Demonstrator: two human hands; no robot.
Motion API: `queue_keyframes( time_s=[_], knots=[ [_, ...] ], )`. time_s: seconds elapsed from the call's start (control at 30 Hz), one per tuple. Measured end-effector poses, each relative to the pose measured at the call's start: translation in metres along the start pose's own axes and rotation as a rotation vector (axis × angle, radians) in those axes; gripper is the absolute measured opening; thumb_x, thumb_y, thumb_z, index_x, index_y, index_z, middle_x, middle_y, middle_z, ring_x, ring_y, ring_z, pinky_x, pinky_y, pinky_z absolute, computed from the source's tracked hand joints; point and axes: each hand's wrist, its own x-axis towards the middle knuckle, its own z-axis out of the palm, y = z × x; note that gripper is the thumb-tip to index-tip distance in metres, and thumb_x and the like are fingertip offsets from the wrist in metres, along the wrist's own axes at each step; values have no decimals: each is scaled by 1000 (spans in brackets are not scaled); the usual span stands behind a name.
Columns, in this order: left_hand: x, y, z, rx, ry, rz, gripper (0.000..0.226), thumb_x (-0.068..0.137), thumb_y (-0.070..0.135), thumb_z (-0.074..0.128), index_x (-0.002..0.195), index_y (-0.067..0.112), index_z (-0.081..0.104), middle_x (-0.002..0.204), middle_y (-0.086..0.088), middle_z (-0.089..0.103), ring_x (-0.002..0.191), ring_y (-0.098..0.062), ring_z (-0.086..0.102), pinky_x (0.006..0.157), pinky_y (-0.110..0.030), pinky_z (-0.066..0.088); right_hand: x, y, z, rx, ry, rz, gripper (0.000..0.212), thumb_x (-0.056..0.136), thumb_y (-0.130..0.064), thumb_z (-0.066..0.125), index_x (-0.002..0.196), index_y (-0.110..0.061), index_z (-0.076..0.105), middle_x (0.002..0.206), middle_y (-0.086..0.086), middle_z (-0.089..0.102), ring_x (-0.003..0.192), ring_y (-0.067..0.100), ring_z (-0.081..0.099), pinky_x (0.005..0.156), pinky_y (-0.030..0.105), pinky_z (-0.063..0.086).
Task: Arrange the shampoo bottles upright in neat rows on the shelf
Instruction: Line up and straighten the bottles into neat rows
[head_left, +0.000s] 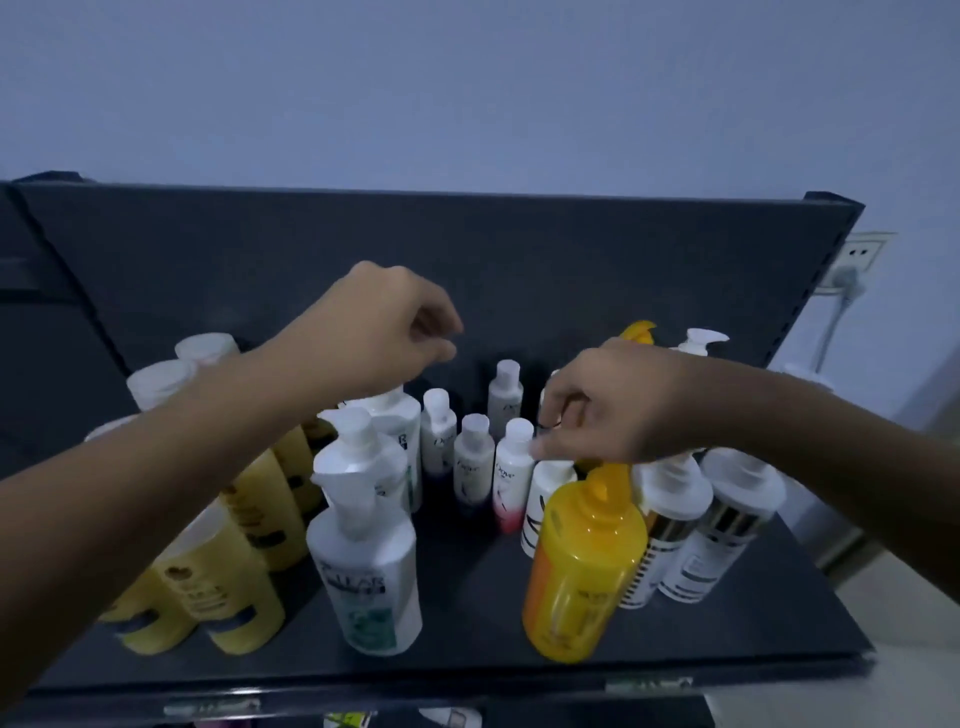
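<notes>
On the dark shelf (727, 639), all visible shampoo bottles stand upright in loose columns running from the front edge toward the back panel (519, 249).

Left side: yellow bottles (244, 561) in two columns, at least five visible; the left forearm hides part of the group, so the full count cannot be told. Three white caps (158, 382) show behind them toward the back left corner.

Centre left: three white pump bottles (371, 577) in one column, the front one with a green label.

Centre: small white bottles (472, 465), five clearly visible; a sixth may stand behind the right hand, cannot tell.

Right side: one large orange pump bottle (582, 566) nearest the front edge, two white pump bottles with striped labels (711, 540) just beside it, and farther back an orange pump head (640, 332) and a white pump head (701, 340) near the back panel.

Left hand (384, 332): raised above the rear white pump bottle, fingers curled loosely, holding nothing.

Right hand (613, 410): lowered over the small white bottles, fingers bent in a narrow pinch beside one cap; whether it grips a bottle cannot be told.

Open room: a bare strip along the front edge, widest between the green-labelled bottle and the orange one, and a bare patch at the front right corner. The back centre, against the panel, is also free.
</notes>
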Motion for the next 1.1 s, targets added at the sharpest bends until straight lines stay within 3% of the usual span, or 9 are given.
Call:
queue_keyframes(
  time_s=[0.13, 0.23, 0.33, 0.43, 0.57, 0.7, 0.83, 0.93, 1.1],
  knots=[
    [-31, 36, 20, -29, -133, 19, 20, 85, 31, 77, 105, 29, 76, 94, 14, 75, 86, 3, 68, 82, -24, 56, -29, -5, 16, -183, -146, 11, 55, 79, -75, 60, 118, -36, 64, 106, -13, 66, 97, 5, 58, 78, 26, 50],
    [-55, 60, 44, -66, -210, -21, 37, 80, 35, 80, 115, 28, 71, 98, 16, 69, 88, 0, 67, 79, -22, 54, -44, 5, 12, -51, -30, 20, 45, 80, -70, 62, 110, -36, 67, 90, -16, 65, 85, -1, 59, 71, 24, 47],
    [-76, 82, 74, -164, -330, -72, 70, 74, 45, 85, 135, 27, 56, 117, 9, 66, 106, -12, 64, 88, -34, 56, -57, 19, 7, 23, 62, 4, 26, 88, -52, 67, 107, -35, 73, 96, -17, 70, 90, -3, 62, 81, 24, 52],
    [-84, 97, 104, -293, -370, -67, 91, 60, 56, 89, 139, 35, 48, 131, 8, 60, 114, -16, 60, 93, -40, 54, -69, 40, 7, -80, 207, -24, 22, 87, -37, 73, 109, -31, 74, 97, -16, 70, 88, 2, 60, 85, 27, 50],
    [-84, 105, 132, -262, -244, -131, 84, 59, 62, 84, 131, 36, 50, 125, 9, 57, 114, -19, 57, 90, -40, 51, -74, 76, 17, -265, 215, 108, 49, 80, -48, 75, 123, -30, 64, 104, -7, 64, 94, 14, 56, 84, 36, 50],
    [-86, 109, 140, -249, -126, -148, 73, 61, 59, 82, 124, 33, 56, 118, 8, 61, 105, -18, 61, 79, -34, 49, -67, 87, 30, -97, 243, 90, 48, 84, -46, 73, 126, -27, 60, 75, -15, 54, 69, 0, 49, 66, 28, 40],
    [-88, 114, 140, -255, -92, -171, 74, 62, 56, 83, 127, 32, 56, 119, 8, 61, 104, -17, 60, 76, -29, 44, -68, 95, 40, -123, 260, 89, 51, 86, -50, 71, 129, -25, 61, 75, -17, 52, 78, 11, 58, 66, 30, 44],
    [-89, 116, 140, -300, -91, -182, 75, 62, 57, 84, 127, 31, 56, 118, 10, 60, 103, -14, 59, 78, -29, 48, -66, 98, 51, 6, 352, 96, 43, 89, -52, 67, 118, -20, 66, 68, -14, 55, 69, 7, 54, 60, 28, 37],
    [-90, 115, 140, -357, -93, -196, 74, 58, 59, 84, 122, 33, 57, 115, 12, 61, 101, -12, 60, 84, -38, 56, -66, 99, 59, -29, 368, 86, 37, 96, -41, 61, 93, -5, 65, 73, 9, 66, 70, 25, 62, 61, 35, 40]
  ],
)
